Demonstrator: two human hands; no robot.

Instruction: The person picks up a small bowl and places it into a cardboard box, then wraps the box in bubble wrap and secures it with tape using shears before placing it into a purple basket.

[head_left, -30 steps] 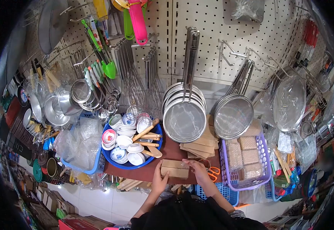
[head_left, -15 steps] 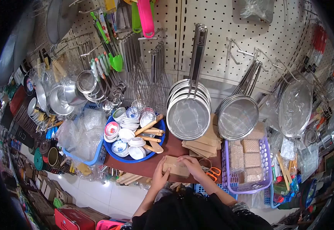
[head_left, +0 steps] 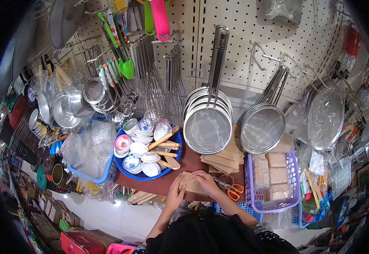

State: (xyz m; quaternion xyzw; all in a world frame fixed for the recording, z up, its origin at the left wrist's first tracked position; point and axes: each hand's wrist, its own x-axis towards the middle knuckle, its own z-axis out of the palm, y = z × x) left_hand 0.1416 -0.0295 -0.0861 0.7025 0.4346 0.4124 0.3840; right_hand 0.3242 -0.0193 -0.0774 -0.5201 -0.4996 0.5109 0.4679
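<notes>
I recorded the wooden board (head_left: 187,186) lying long-axis left-right. The left hand (head_left: 176,193), fingers straight, pressed its left end. The right hand (head_left: 204,182) covered its top; I could not tell its grip.

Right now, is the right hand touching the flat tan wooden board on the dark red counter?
Touching. Head view: the right hand lies flat on top of the flat tan wooden board, no gap visible.
</notes>
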